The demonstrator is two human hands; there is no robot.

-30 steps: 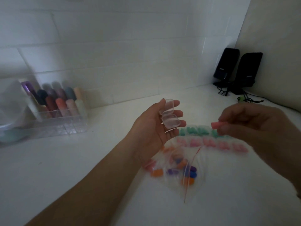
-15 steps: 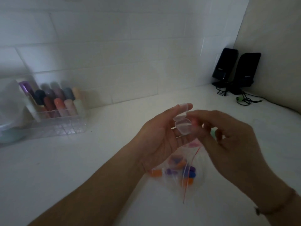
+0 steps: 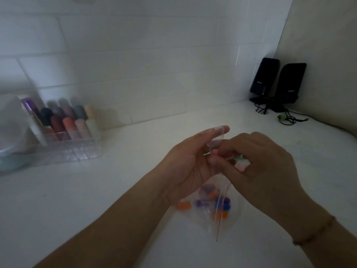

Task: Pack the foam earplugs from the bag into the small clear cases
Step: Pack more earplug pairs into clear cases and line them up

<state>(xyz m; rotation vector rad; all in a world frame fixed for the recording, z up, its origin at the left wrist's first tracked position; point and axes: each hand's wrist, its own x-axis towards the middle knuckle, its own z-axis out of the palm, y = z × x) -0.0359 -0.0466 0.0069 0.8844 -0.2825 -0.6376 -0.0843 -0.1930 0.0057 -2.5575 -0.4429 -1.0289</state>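
My left hand (image 3: 187, 165) holds a small clear case (image 3: 217, 140) with its lid swung open, above the table. My right hand (image 3: 266, 169) has its fingertips at the case and pinches a pink earplug (image 3: 215, 151), of which only the tip shows. Under both hands lies the clear zip bag (image 3: 228, 221) with a red seal line; orange, purple and blue earplugs (image 3: 222, 204) are inside it. Through my right fingers I see a few green and pink earplugs (image 3: 241, 162) on the table; most of those rows are hidden by that hand.
A clear organiser (image 3: 63, 147) with coloured tubes stands at the back left, beside a blurred pale container (image 3: 9, 132). Two black speakers (image 3: 278, 84) with cables sit in the back right corner. The tiled wall is close behind the white table (image 3: 96, 200).
My right hand has carried the pink earplug leftward to the case and closed in over it. My left hand has dropped slightly with the case.
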